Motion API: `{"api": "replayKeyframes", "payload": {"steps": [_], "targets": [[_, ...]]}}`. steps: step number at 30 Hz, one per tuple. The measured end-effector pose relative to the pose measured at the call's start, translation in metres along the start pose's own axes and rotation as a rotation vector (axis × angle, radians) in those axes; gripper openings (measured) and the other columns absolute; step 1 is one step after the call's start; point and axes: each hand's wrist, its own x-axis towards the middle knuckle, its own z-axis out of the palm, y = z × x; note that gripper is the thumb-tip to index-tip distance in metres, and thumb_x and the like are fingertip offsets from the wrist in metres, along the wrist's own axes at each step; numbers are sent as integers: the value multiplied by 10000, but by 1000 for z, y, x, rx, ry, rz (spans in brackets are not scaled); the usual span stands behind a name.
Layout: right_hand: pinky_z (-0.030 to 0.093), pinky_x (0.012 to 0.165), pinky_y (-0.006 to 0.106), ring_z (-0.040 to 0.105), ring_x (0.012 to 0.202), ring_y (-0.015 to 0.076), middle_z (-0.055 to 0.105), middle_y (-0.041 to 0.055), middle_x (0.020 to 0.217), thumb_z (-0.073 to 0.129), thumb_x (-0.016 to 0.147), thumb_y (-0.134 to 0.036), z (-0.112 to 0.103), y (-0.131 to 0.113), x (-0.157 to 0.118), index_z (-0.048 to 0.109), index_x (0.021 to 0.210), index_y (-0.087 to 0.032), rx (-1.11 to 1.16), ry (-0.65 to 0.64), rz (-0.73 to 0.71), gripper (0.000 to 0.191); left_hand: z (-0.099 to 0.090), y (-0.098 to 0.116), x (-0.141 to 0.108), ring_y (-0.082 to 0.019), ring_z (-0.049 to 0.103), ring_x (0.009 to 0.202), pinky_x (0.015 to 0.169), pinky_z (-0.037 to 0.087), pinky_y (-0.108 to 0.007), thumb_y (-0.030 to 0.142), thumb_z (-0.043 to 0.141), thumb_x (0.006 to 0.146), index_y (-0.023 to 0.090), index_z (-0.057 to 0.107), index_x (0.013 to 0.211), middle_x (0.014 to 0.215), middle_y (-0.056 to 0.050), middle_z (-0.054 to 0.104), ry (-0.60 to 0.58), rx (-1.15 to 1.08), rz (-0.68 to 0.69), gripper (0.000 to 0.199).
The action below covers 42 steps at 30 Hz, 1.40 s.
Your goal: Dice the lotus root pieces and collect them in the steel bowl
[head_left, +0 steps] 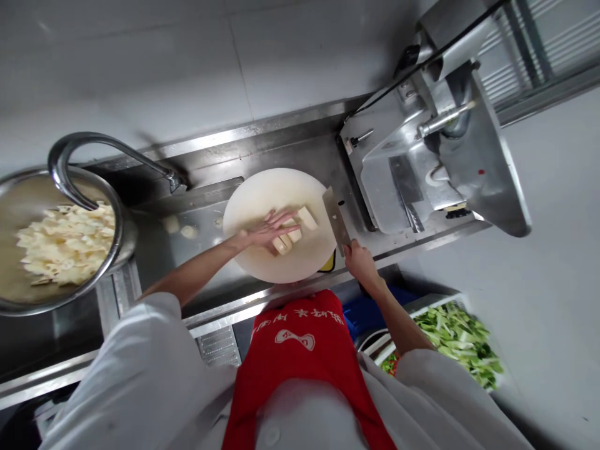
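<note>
A round white cutting board [253,187] lies on the steel counter in front of me. Several pale, peeled vegetable chunks [307,218] are on it; I cannot tell their kind. Over the chunks, my left hand [269,231] reaches with fingers stretched out and spread, touching or just above them. My right hand [360,259] is wrapped round the handle of a cleaver [335,215]. Its broad blade is at the board's right edge, apart from the chunks.
At left, a large steel pot [122,240] holds pale slices beneath a curved faucet [117,145]. A metal slicing machine [398,162] stands at right, with another blade [407,187] lying on it. Below right sits a crate of chopped greens [462,340]. Two pale pieces [189,232] lie left of the board.
</note>
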Motion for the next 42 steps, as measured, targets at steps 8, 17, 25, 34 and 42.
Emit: {"api": "replayKeyframes", "payload": {"steps": [8,17,25,34,42], "targets": [[446,741,310,671,888,257,671,161,945,225,1017,-335,21,-34,-8,463,1159,-120,52,-58,-4,351,3,-2,64,-382,165,1447,1136,149,-607,583,804,576,244,264,1510,1553,-166,255,45,-21,-26,1131],[453,811,333,668,936,268,673,161,943,250,1012,-355,17,-62,0,473,1163,-134,56,-50,-207,348,58,97,2,-424,209,1424,1112,268,-544,672,678,695,151,171,1540,1543,-234,230,351,109,-743,1114],[450,752,319,681,881,272,686,150,909,225,1018,-337,27,-60,-12,478,1149,-137,-44,-55,-240,348,102,126,-6,-356,229,1438,1144,214,-584,482,439,937,176,327,1492,1511,-175,334,571,23,-724,643],[437,757,315,673,893,266,682,144,930,211,1018,-336,33,-68,-16,477,1168,-140,-50,-69,-293,362,58,61,-16,-303,390,1317,1093,331,-524,399,475,934,189,540,1322,1368,-146,490,899,-119,-873,446],[444,767,309,672,890,257,680,147,931,208,1014,-315,34,-77,-21,485,1173,-139,-44,-61,-297,365,65,34,-7,-219,566,1005,953,459,-393,400,505,923,193,682,1096,1049,-95,626,745,-349,-616,322]]}}
